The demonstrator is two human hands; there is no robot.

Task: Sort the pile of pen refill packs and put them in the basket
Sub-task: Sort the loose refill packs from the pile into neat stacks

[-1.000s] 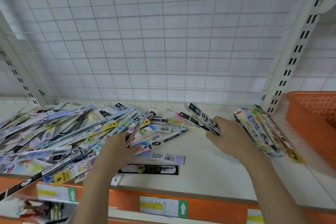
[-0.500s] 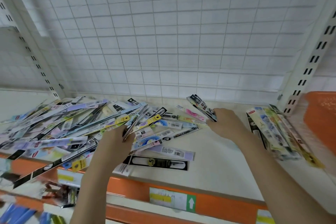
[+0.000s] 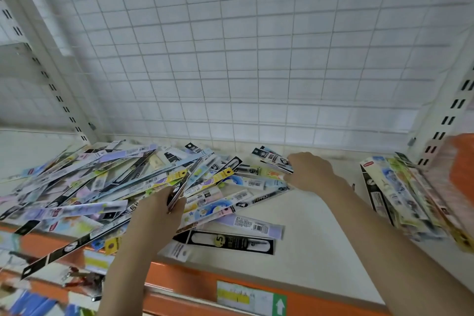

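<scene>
Head view: the cream shelf (image 3: 302, 215) carries a sprawling pile of long, colourful card refill packs (image 3: 84, 187); since a second ago the camera has swung left, leaving only an edge of the orange plastic basket (image 3: 461, 169) showing, contents hidden. A sorted stack (image 3: 400, 195) lies beside it. The left hand (image 3: 156, 215) grips a thin bundle (image 3: 184, 185); the right hand (image 3: 310, 174) pinches several dark packs (image 3: 272, 158), still gathering.

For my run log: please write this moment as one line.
left hand: holds packs | right hand: holds packs | pile: unsorted | basket: right
</scene>
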